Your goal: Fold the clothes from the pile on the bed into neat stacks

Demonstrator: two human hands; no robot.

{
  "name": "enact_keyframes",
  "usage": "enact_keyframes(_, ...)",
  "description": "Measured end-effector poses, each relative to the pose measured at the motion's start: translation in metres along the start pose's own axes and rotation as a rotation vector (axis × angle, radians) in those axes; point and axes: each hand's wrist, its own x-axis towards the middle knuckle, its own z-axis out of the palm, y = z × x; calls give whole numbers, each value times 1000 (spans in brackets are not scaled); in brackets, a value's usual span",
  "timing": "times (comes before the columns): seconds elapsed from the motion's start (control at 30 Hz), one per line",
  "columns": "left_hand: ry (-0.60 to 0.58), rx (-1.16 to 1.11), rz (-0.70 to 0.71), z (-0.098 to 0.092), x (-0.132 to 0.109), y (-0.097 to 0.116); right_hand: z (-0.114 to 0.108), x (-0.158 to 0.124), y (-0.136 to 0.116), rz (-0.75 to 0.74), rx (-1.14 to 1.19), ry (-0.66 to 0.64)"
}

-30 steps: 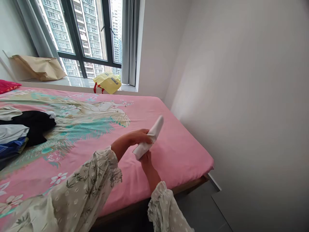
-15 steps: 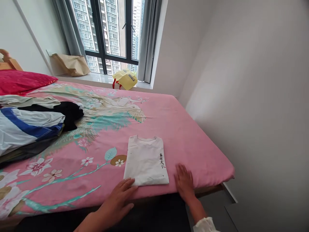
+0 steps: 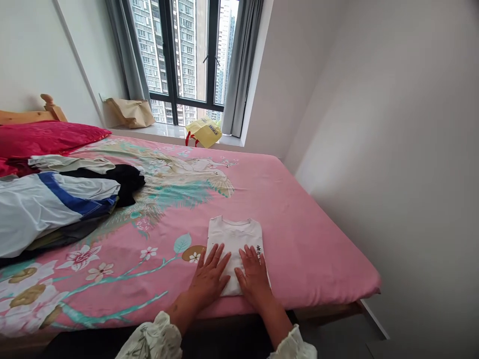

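A white T-shirt (image 3: 235,232), folded into a neat rectangle, lies near the front edge of the bed with its neckline facing away from me. Dark characters run down its right side, partly covered by my right hand (image 3: 253,276). That hand rests flat on the shirt's lower right, fingers stretched out. My left hand (image 3: 210,274) lies on the lower left of the shirt, fingers spread, with its outer side reaching over the shirt's left edge. Neither hand grips the cloth.
A pink flowered sheet (image 3: 307,239) covers the bed. On the left lies a pile of loose clothes (image 3: 75,194), below a red pillow (image 3: 56,137). A brown paper bag (image 3: 132,113) and a yellow bag (image 3: 205,132) stand by the window. A wall rises at right.
Both hands have moved onto the folded T-shirt, the left from its lower left corner and the right from the sheet beside it. The view has shifted slightly left.
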Motion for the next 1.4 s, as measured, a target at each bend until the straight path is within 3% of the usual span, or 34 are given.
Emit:
enact_keyframes(0.1,-72,-15,-158,12,-4,-12,12,0,7,144,-38,-140)
enact_keyframes(0.2,-65,-32,-200,10,-1,-22,6,7,9,221,-28,-214)
enact_keyframes(0.37,-53,-14,-181,-9,46,-31,-10,53,7,125,-2,-84)
enact_keyframes(0.5,-145,3,-323,3,76,-45,10,80,26,234,-9,-99)
enact_keyframes(0.6,-91,49,-413,21,77,-55,26,81,39,325,-23,-70)
enact_keyframes(0.77,-53,80,-410,35,74,-61,33,79,42,324,-27,-53)
enact_keyframes(1.13,-15,86,-409,35,74,-57,39,79,45,309,-44,-14)
enact_keyframes(1.27,-58,75,-406,32,75,-59,38,79,47,314,-36,-25)
enact_keyframes(1.4,-137,33,-406,17,81,-57,24,83,41,356,8,-106)
